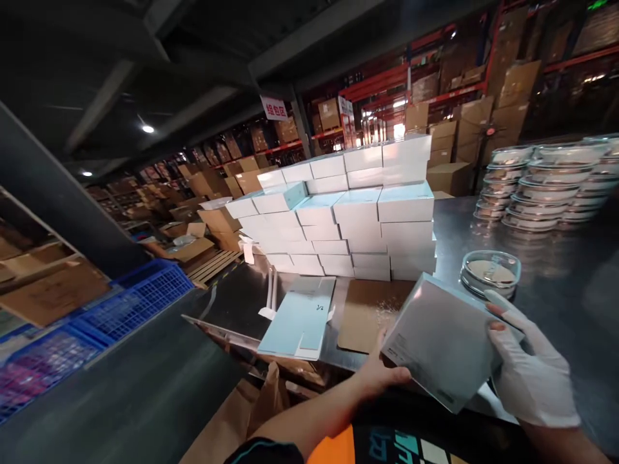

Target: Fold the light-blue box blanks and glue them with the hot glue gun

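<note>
A pale box (438,345) is tilted in front of my body, just above the table's near edge. My bare left hand (382,370) grips its left side, thumb along the lower edge. On its right side is my right hand (529,367), in a white glove with some fingertips uncovered, its fingers closed on the box's edge. Beyond the right hand sits a clear round lidded container (491,270) on the metal table. To the left lie flat light-blue folded cartons (302,316) and a brown cardboard sheet (370,316).
Stacked white boxes (338,225) form a wall across the table. Piles of clear round containers (551,187) stand at the right rear. Blue plastic crates (111,316) and a wooden pallet (217,267) are on the left floor; racks with cartons fill the background.
</note>
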{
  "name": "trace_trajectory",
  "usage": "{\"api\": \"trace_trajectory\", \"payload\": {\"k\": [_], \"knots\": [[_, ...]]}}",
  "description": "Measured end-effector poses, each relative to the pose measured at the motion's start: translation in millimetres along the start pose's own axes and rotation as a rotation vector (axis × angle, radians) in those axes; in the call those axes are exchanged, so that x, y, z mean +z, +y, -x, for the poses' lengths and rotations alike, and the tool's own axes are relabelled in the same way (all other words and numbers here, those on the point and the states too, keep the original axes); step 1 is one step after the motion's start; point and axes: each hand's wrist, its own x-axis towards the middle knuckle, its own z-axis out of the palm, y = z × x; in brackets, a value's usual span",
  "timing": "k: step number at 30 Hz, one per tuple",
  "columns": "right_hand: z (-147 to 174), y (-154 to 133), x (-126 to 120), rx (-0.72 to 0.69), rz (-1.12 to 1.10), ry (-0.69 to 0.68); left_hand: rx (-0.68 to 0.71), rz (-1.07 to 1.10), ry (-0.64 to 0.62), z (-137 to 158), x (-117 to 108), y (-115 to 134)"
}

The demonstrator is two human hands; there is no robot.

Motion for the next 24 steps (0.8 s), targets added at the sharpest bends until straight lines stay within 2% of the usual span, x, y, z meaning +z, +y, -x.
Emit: {"api": "trace_trajectory", "payload": {"k": [1,3,5,8,11,13,15,16,17,19,21,24], "knots": [[0.1,-2.0,1.4,0.058,-0.048,-0.038,-0.009,0.075,0.026,0.0,3.9,-1.8],[0.8,-2.3,2.9,0.112,-0.180,-0.166,0.045,0.191,0.158,-4.2,7.3,9.1],[2.4,5.3,2.2,0.078,-0.238,-0.289,0.149,0.241,0.290,-15.0,3.2,40.9],[9.5,32.3,0.2,0.093,-0.114,-0.460,0.309,0.256,0.402,-43.0,-12.8,123.7],[23.5,67.8,2.9,0.149,0.070,-0.619,0.421,0.235,0.460,-79.3,-29.8,228.7],[32.8,88.2,7.5,0.142,0.144,-0.678,0.443,0.228,0.534,-101.3,-40.2,293.3],[38.6,102.6,11.9,0.114,0.176,-0.700,0.420,0.207,0.570,-116.4,-52.3,339.9],[39.7,107.4,13.4,0.095,0.183,-0.703,0.392,0.137,0.593,-120.4,-59.6,353.6],[40.0,111.0,14.3,0.078,0.188,-0.702,0.349,0.010,0.628,-121.9,-67.9,360.2],[39.2,116.0,14.4,0.047,0.196,-0.701,0.249,-0.283,0.707,-117.0,-86.9,353.7],[38.6,120.2,13.3,0.004,0.210,-0.703,0.160,-0.517,0.775,-102.2,-108.5,326.7],[40.2,127.3,12.2,-0.086,0.262,-0.691,0.008,-0.784,0.821,-65.9,-143.6,269.6]]}}
